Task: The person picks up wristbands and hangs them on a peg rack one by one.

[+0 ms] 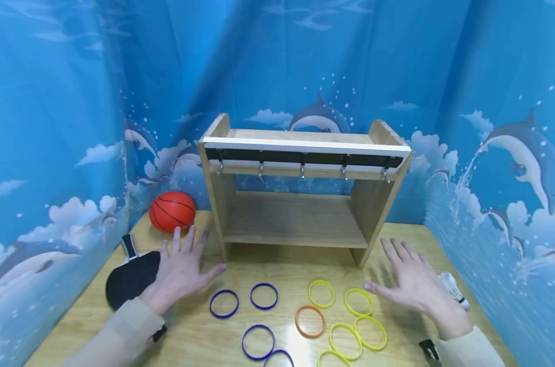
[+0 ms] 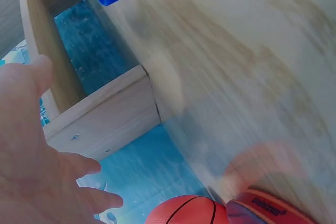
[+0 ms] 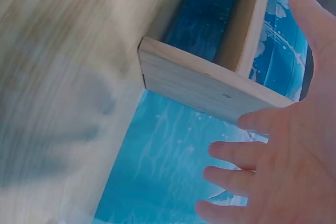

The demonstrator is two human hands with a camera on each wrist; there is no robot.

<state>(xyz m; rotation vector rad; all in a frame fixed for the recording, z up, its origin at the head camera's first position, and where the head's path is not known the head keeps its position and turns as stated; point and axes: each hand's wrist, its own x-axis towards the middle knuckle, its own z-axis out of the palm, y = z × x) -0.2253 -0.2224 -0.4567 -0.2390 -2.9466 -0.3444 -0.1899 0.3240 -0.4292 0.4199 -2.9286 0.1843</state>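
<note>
My left hand (image 1: 178,270), fingers spread and holding nothing, hovers over the table beside a black table tennis paddle (image 1: 132,278) and in front of a red ball with black basketball lines (image 1: 172,211). Spread in the same way, my right hand (image 1: 415,283) hovers at the right, near a white shuttlecock (image 1: 453,289). Several blue rings (image 1: 224,304) lie near the left hand. Toward the right hand lie several yellow rings (image 1: 359,302) and one orange ring (image 1: 310,321). Both wrist views show the palms bare and apart from any object.
A wooden shelf (image 1: 295,219) stands at the back middle of the table (image 1: 286,270). Across its upper front runs a white-and-black bar (image 1: 305,157) with several small metal hooks (image 1: 302,171). A blue dolphin-print curtain (image 1: 268,61) encloses the back and sides.
</note>
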